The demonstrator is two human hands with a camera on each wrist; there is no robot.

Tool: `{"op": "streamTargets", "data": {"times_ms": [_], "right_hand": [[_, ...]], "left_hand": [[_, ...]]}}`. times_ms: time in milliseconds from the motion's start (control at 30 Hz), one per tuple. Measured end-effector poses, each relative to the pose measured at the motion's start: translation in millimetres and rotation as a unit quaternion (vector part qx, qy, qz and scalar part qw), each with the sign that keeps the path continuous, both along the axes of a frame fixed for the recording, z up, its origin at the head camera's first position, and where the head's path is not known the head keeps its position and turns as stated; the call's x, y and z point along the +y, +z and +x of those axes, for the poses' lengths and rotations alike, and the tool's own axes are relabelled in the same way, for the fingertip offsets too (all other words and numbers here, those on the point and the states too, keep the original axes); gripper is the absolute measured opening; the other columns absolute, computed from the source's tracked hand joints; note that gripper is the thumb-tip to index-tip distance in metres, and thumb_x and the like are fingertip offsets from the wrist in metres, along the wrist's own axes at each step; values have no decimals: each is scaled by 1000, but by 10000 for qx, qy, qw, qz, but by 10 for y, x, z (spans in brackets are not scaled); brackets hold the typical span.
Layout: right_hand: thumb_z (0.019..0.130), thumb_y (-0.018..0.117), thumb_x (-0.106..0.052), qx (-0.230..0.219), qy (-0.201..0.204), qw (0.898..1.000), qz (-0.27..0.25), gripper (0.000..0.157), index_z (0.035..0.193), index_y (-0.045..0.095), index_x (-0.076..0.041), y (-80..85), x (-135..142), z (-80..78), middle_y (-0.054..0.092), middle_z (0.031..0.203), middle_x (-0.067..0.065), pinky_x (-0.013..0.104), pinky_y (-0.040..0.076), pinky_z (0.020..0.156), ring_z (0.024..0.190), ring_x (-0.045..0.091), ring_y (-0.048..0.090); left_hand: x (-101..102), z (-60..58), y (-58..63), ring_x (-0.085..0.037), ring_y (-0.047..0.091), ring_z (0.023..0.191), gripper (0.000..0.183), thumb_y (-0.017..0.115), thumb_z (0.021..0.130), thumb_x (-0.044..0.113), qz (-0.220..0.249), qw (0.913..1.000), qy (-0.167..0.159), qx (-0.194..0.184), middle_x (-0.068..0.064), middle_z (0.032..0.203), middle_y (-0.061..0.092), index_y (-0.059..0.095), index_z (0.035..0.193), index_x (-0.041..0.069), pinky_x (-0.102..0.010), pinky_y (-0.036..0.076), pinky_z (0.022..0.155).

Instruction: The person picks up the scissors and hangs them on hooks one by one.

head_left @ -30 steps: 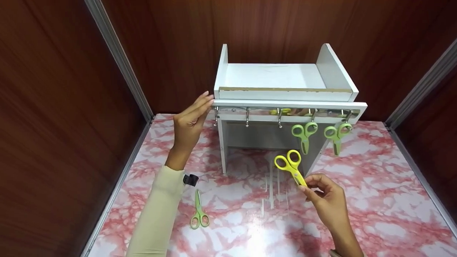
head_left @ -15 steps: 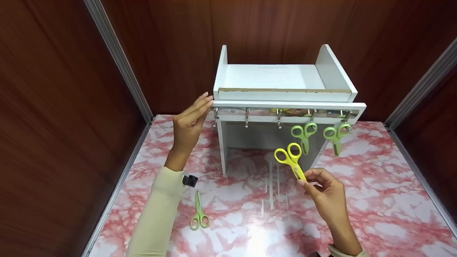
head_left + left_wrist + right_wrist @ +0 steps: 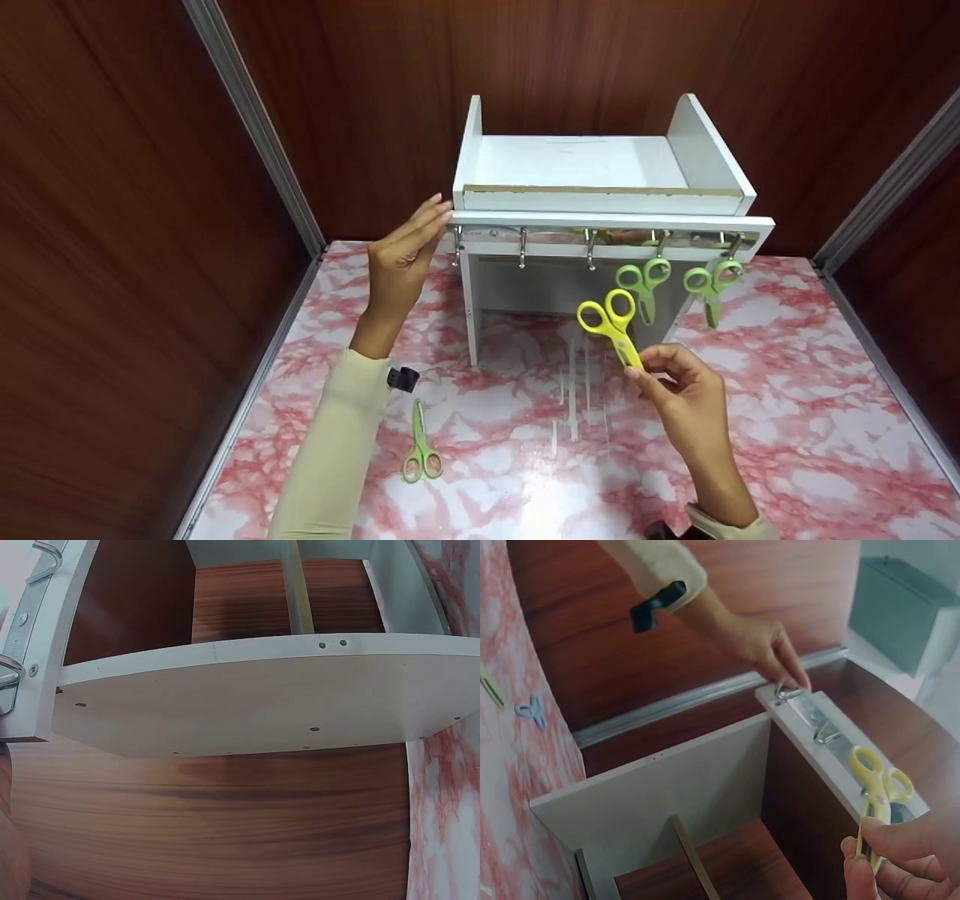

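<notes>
Between the thumb and fingers of my right hand (image 3: 686,401) are yellow scissors (image 3: 616,326), pinched by the blade end with both finger loops pointing up. They are in front of a white shelf unit (image 3: 600,202), below its hook rail (image 3: 559,244). Two pairs of green scissors, one (image 3: 643,285) nearer the middle and one (image 3: 712,289) near the right end, hang from hooks there. My left hand (image 3: 401,262) rests its straight fingertips against the rail's left end. In the right wrist view, the yellow scissors (image 3: 877,787) overlap the rail (image 3: 832,739).
Another pair of green scissors (image 3: 421,450) lies on the marbled red and white table (image 3: 487,495), beside the left forearm. Three hooks, including one (image 3: 523,247) toward the left, carry nothing. Wood-grain panels (image 3: 135,262) stand at the back and both sides.
My right hand has raised the yellow scissors upward, closer to the hook rail. My left hand stays at the rail's left end, and the hanging green scissors have not moved.
</notes>
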State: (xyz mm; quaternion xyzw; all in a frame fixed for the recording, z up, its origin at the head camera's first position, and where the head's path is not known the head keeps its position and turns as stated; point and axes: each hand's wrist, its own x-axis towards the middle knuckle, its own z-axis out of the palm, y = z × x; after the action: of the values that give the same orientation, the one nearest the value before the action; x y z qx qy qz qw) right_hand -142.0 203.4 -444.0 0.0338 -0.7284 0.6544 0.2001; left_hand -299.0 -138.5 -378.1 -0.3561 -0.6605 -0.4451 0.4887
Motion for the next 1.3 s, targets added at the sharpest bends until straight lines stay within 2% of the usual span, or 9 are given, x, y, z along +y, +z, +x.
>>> {"op": "streamTargets", "data": {"times_ms": [233,500,667,867,1300], "right_hand": [[83,77,12,1,-12,10000,-22,18,97,67,10,30,-31,-47,71,85,19,23,59,57,69,16,70],[80,77,17,77,-62,9999,-53,18,94,67,10,51,-76,-102,72,81,9,25,59,55,71,18,71],[81,77,16,173,-17,9998,-41,17,94,68,10,60,-89,-160,72,81,9,25,59,55,72,14,70],[81,77,16,252,37,9996,-113,17,94,68,10,70,-104,-210,71,81,10,24,60,57,72,13,69],[80,77,16,220,143,9994,-213,18,95,68,12,74,-107,-288,73,82,9,22,59,58,72,16,70]], "left_hand": [[7,16,9,-30,67,118,25,73,88,-7,22,10000,-30,-33,-10,118,74,78,111,1,-35,55,98],[-6,7,-2,-29,67,119,25,72,89,-7,-48,10000,-17,-2,-12,118,73,77,113,1,-35,55,98],[-13,3,-1,-32,67,117,25,72,89,-7,-44,10000,-8,34,-16,116,73,77,112,0,-35,55,98],[-17,7,3,-32,67,117,25,73,89,-7,-70,10000,-3,43,-13,118,74,77,112,0,-35,55,99],[-6,2,-5,-30,67,117,27,73,87,-10,-26,10000,-34,-20,-11,118,74,77,112,0,-35,55,98]]}}
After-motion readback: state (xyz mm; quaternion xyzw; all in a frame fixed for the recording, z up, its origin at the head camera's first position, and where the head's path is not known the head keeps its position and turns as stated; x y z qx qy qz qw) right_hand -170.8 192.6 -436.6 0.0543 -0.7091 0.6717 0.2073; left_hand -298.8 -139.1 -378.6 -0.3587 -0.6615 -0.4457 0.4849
